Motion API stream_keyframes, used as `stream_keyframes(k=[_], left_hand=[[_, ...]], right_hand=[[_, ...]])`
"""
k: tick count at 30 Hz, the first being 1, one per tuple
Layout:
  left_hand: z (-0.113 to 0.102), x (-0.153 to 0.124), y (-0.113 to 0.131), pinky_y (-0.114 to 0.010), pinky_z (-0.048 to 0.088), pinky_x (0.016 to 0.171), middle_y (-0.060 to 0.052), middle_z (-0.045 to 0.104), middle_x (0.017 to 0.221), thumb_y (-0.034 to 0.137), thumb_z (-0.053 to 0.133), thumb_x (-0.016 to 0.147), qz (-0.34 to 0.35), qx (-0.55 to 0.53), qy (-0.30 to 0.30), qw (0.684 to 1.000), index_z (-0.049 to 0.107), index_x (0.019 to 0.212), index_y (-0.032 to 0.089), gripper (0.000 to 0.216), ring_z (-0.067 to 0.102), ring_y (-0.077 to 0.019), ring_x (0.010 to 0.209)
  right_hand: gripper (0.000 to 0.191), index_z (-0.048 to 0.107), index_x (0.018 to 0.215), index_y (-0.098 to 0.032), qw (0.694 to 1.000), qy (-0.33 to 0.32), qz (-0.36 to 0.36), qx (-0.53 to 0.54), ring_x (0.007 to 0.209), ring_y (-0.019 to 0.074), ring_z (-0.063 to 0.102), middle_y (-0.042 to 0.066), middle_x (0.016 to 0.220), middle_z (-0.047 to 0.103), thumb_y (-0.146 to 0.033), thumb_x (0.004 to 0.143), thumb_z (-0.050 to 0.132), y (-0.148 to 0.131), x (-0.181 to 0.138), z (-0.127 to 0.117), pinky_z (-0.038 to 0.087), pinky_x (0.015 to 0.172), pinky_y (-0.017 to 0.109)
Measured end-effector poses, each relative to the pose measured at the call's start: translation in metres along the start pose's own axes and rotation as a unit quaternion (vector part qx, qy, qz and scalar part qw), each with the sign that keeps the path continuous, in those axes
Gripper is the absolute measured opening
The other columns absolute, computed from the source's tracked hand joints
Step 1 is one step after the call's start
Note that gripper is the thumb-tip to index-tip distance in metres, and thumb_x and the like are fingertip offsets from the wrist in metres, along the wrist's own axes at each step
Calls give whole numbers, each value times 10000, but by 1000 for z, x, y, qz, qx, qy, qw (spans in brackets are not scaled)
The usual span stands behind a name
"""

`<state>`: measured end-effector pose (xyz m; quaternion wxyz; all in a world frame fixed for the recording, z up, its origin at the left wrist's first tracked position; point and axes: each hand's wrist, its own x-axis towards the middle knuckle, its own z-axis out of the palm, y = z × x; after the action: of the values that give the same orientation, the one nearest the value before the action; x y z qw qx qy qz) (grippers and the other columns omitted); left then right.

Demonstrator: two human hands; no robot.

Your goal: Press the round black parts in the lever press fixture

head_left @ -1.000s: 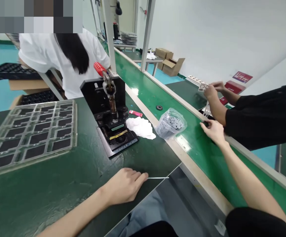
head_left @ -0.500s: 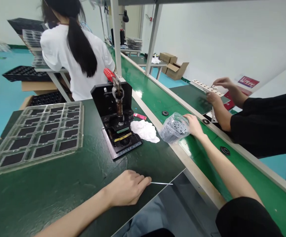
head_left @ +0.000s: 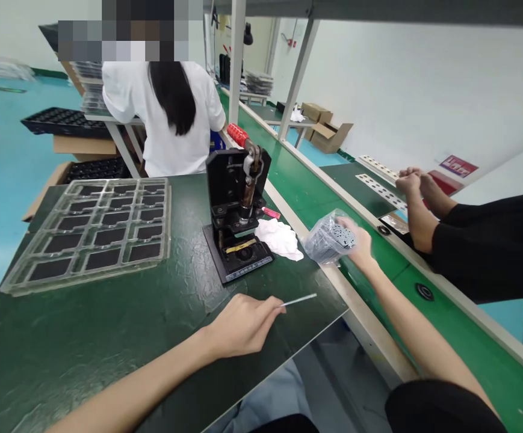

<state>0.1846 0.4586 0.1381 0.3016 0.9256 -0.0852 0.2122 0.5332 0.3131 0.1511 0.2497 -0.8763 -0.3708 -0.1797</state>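
Note:
My left hand (head_left: 242, 325) rests on the dark green table mat (head_left: 108, 325) near its front edge, fingers pinched on a thin metal rod (head_left: 298, 299) that points right. My right hand (head_left: 358, 243) reaches out over the green conveyor belt (head_left: 378, 270) and grips a clear plastic bag of small dark parts (head_left: 328, 240) by its right side. A black hand press with a red-handled lever (head_left: 239, 210) stands on the mat between the two hands, with a crumpled white cloth (head_left: 280, 238) beside it.
A clear plastic tray with several dark compartments (head_left: 94, 231) lies at the left. A person in white stands behind the bench. Across the belt a person in black sleeves has both hands (head_left: 417, 183) near perforated white strips (head_left: 381, 189). Black rings (head_left: 424, 291) lie on the belt.
My right hand left the far side of the belt, came back to the plastic bag and closed on it. My left hand kept the rod, tilting it slightly up.

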Motion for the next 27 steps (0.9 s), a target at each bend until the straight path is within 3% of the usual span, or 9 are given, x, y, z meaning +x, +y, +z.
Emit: stream_keyframes(k=[2, 5, 7, 10, 14, 17, 21, 25, 27], left_hand=[[0, 3, -1, -262, 322, 492, 70, 534, 579, 276, 329, 1118, -85, -85, 28, 992, 608, 1087, 210, 288, 506, -121, 449], [1, 8, -4, -246, 294, 475, 94, 425, 507, 352, 339, 1112, -199, -184, 70, 960, 619, 1039, 208, 323, 429, -108, 410], [2, 12, -4, -229, 333, 490, 94, 438, 499, 394, 335, 1108, -234, -224, 78, 943, 608, 1032, 198, 344, 456, -109, 430], [0, 15, -1, -210, 396, 532, 92, 484, 505, 403, 339, 1101, -232, -243, 67, 939, 594, 1044, 190, 338, 504, -106, 459], [-2, 10, 4, -204, 410, 534, 95, 536, 527, 390, 321, 1110, -211, -233, 42, 948, 575, 1079, 196, 321, 528, -92, 442], [-1, 5, 7, -209, 423, 542, 88, 580, 560, 387, 299, 1122, -192, -216, 10, 957, 566, 1123, 203, 324, 553, -91, 448], [-2, 3, 9, -220, 445, 596, 75, 632, 608, 329, 276, 1127, -145, -174, -43, 973, 553, 1163, 207, 306, 600, -102, 506], [-2, 2, 12, -241, 433, 583, 47, 657, 665, 276, 293, 1113, -81, -87, -96, 988, 558, 1156, 204, 278, 627, -131, 543], [0, 1, 14, -273, 388, 520, 14, 671, 700, 273, 307, 1104, -32, -16, -112, 993, 567, 1134, 184, 276, 602, -154, 519]], right_hand=[[471, 740, 1100, -118, 997, 60, 46, 6, 699, 238, 714, 165, 918, 776, -461, 994, 435, 6, -38, -30, 548, 652, 324], [532, 743, 1075, -106, 968, 131, 151, 154, 517, 169, 654, 148, 876, 770, -586, 968, 539, 4, -94, -69, 511, 492, 264], [533, 748, 1038, -113, 949, 108, 182, 236, 491, 157, 651, 129, 842, 765, -621, 920, 636, -10, -122, -84, 537, 470, 254], [466, 756, 1013, -140, 929, 16, 177, 324, 529, 166, 688, 109, 861, 771, -589, 900, 701, -48, -145, -79, 605, 503, 265], [427, 744, 1060, -159, 893, -125, 129, 412, 659, 189, 737, 88, 882, 773, -559, 959, 633, -98, -144, -45, 652, 550, 285], [360, 736, 1135, -167, 913, -157, 43, 374, 747, 185, 736, 98, 968, 772, -467, 1005, 585, -116, -135, -32, 631, 573, 265], [214, 728, 1144, -190, 940, -97, -71, 319, 825, 170, 699, 90, 1017, 743, -281, 1012, 585, -121, -135, -45, 602, 720, 289], [301, 671, 1278, -206, 901, -162, -147, 375, 728, 137, 645, 42, 907, 700, -182, 982, 625, -133, -148, -67, 576, 679, 267], [277, 695, 1233, -204, 889, -172, -169, 389, 701, 130, 644, 41, 902, 721, -139, 969, 639, -143, -153, -72, 574, 657, 257]])
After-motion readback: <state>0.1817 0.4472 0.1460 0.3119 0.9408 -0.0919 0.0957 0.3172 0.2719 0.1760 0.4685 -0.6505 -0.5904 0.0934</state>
